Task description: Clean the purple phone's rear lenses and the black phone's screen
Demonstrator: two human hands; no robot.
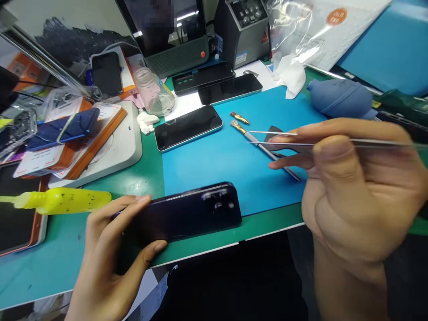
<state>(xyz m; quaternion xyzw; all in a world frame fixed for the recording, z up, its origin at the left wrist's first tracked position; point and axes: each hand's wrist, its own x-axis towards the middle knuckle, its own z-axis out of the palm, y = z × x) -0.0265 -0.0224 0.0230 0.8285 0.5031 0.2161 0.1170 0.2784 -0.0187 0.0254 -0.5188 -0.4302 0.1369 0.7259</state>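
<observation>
My left hand (110,254) grips a dark purple phone (190,211) by its left end, back side up with the camera bump toward the right, at the near edge of the green bench. My right hand (354,187) is raised close to the camera and pinches thin metal tweezers (277,138), whose tips point left above the blue mat (234,165). The tweezer tips hover well above and to the right of the phone, not touching it.
A black-screened phone (187,127) lies on the mat's far left corner, two more phones (214,82) behind it. Two brass-tipped brushes (242,125), a blue air blower (341,98), a glass jar (154,91), a yellow bottle (63,200) and a white pad (127,147) with stacked boxes surround the mat.
</observation>
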